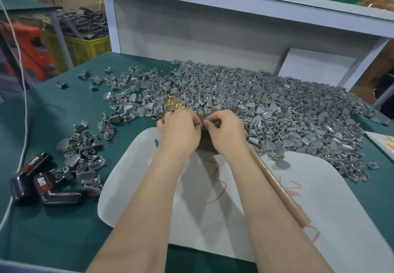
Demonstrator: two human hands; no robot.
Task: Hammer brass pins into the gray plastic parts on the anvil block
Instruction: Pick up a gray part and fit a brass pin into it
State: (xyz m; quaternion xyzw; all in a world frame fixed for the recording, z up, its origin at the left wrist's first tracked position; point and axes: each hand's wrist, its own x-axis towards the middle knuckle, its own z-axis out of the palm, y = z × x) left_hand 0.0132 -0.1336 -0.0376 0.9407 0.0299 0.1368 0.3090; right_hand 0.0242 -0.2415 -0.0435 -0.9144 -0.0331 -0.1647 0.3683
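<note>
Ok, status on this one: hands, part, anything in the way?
Hands: left hand and right hand both pinch one gray part over the anvil block. Hammer handle on white mat, unheld. Loose parts heap crowds the block's far side.

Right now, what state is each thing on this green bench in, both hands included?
Left hand: pinches a small gray plastic part over the block.
Right hand: fingertips pinched there too; contents unclear.
Brown anvil block: mostly hidden under the hands.
Brass pins: loose pile.
Gray plastic parts heap: loose, spread out.
Wooden hammer handle: lying unheld on white mat.
</note>
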